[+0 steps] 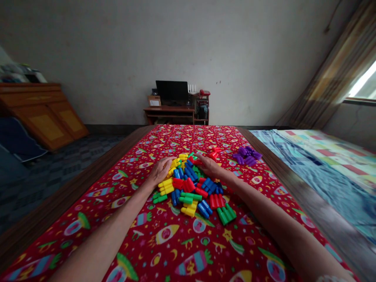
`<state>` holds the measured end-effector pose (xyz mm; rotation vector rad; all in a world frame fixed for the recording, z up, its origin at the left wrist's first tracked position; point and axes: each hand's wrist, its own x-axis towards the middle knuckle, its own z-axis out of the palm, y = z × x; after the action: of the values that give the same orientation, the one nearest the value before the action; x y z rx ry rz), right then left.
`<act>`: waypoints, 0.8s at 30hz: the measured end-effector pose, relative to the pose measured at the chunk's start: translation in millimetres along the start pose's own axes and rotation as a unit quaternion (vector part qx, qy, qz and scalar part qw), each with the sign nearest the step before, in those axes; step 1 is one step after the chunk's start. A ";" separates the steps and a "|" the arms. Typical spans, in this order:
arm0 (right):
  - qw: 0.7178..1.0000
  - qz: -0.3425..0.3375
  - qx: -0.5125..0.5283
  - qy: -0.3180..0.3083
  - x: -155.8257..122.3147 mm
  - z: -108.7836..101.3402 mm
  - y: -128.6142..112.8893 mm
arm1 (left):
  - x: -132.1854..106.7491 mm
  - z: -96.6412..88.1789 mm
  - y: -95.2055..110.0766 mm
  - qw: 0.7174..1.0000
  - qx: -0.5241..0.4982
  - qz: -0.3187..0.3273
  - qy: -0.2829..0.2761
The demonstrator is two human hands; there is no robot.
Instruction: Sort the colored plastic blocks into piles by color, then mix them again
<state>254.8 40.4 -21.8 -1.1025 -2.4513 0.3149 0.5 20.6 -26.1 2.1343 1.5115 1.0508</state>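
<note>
A heap of plastic toy building blocks [188, 185] in red, yellow, blue and green, with rounded bullet-like pegs, lies on a red patterned cloth [164, 250]. My left hand [161, 170] rests against the heap's left side, touching yellow blocks [175, 163], its fingers extended and slightly curved. On the far right side of the heap, my right hand [208, 165] lies low with fingers stretched toward the left, beside green and red blocks. Its fingertips are partly hard to make out. Neither hand is closed round a block.
Purple blocks [247, 155] sit apart in a group at the right. Red blocks [216, 152] lie just beyond my right hand. Dark wooden edges [282, 172] border the cloth. A bed [311, 172] stands to the right, and a desk with a monitor [172, 91] is at the wall.
</note>
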 end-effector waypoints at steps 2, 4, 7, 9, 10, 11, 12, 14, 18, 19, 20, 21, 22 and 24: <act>1.000 0.028 -0.006 0.005 -1.2 -5.8 4.8 | -0.1 0.1 -0.1 1.000 -0.002 -0.002 0.000; 0.999 0.044 -0.028 0.017 -2.6 -15.1 9.2 | 0.0 0.3 -0.6 1.000 -0.003 -0.003 0.003; 0.989 0.093 -0.090 0.076 -6.7 -31.1 19.3 | 0.0 0.4 -1.2 1.000 -0.002 0.002 0.005; 0.976 0.131 -0.130 0.119 -11.5 -40.2 30.8 | 0.0 0.3 -0.9 1.000 0.000 0.006 0.005; 0.971 0.142 -0.143 0.130 -14.1 -43.6 37.5 | -0.1 0.2 -0.5 1.000 0.002 0.008 0.004; 0.968 0.147 -0.151 0.135 -16.3 -45.9 44.3 | -0.2 0.0 0.0 1.000 0.004 0.009 0.004; 0.968 0.145 -0.155 0.136 -17.7 -47.0 50.5 | -0.4 -0.2 0.6 1.000 0.005 0.009 0.005; 0.972 0.123 -0.150 0.133 -17.1 -45.7 58.8 | -0.8 -0.8 1.9 1.000 0.008 0.008 0.005; 0.982 0.019 -0.104 0.156 -5.1 -30.6 49.7 | -1.8 -1.9 3.3 1.000 0.009 0.010 0.005; 0.984 -0.018 -0.087 0.153 -2.1 -25.2 42.4 | -2.0 -2.0 3.3 1.000 0.008 0.012 0.005; 0.986 -0.055 -0.072 0.139 0.3 -19.5 34.1 | -2.1 -2.1 3.2 1.000 0.007 0.014 0.004; 0.988 -0.086 -0.059 0.112 1.9 -13.9 25.6 | -2.1 -2.0 3.0 1.000 0.008 0.015 0.004; 0.990 -0.109 -0.050 0.078 2.8 -8.6 17.6 | -2.0 -1.8 2.6 1.000 0.009 0.015 0.004; 0.991 -0.127 -0.043 0.018 2.9 -0.7 5.5 | -1.7 -1.1 1.9 1.000 0.013 0.014 0.004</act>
<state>257.0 46.2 -22.4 -0.8075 -2.5567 0.1106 0.7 18.2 -24.8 2.1766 1.5102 1.0553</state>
